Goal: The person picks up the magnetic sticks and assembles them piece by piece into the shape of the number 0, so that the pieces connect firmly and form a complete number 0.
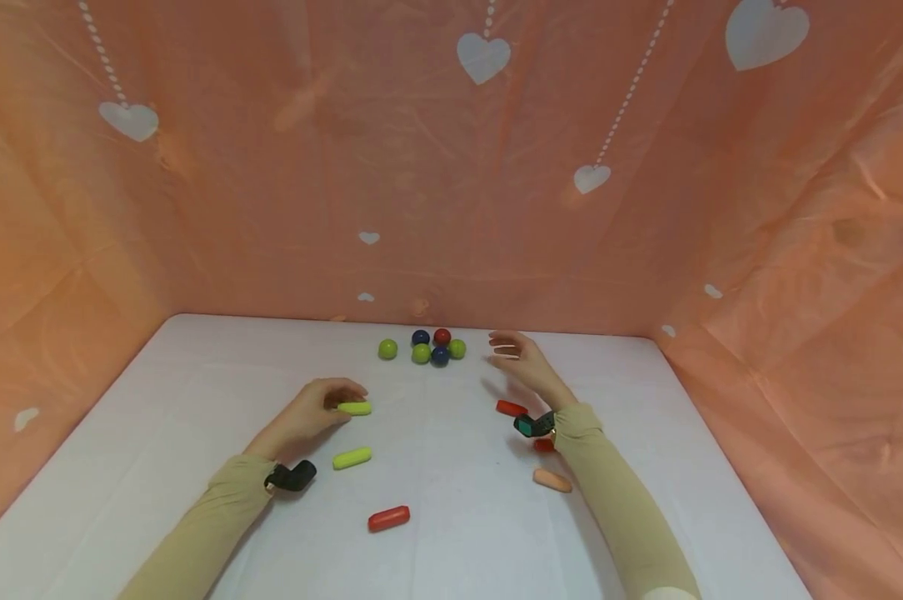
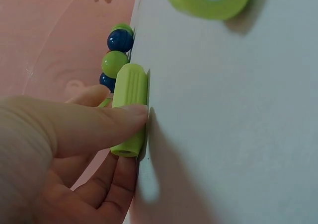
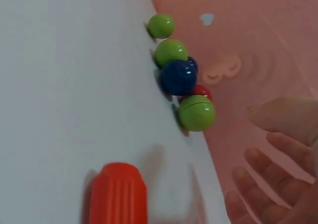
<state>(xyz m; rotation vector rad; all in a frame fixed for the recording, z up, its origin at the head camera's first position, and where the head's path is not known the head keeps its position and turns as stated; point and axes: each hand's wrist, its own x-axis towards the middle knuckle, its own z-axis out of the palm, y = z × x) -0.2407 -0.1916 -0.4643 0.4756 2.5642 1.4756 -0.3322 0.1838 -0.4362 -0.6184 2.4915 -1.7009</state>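
My left hand [image 1: 311, 417] pinches a yellow-green ridged cylinder [image 1: 357, 408], which lies at the table surface. In the left wrist view the thumb crosses the cylinder's side [image 2: 130, 85], with fingers behind and below it. A second yellow-green cylinder [image 1: 352, 457] lies nearer the front. My right hand [image 1: 528, 367] hovers above the table, right of a cluster of balls, fingers spread and apart from them. In the right wrist view nothing is between its fingers. Below that hand lies a red ridged cylinder [image 1: 511, 407].
Several shiny balls, including a green ball [image 1: 387, 349], a blue ball [image 1: 440, 357] and a red ball [image 1: 442, 337], sit near the white table's back edge. Another red cylinder [image 1: 389, 518] lies front centre. Beside the right forearm are an orange cylinder [image 1: 552, 480] and a partly hidden red one [image 1: 545, 446].
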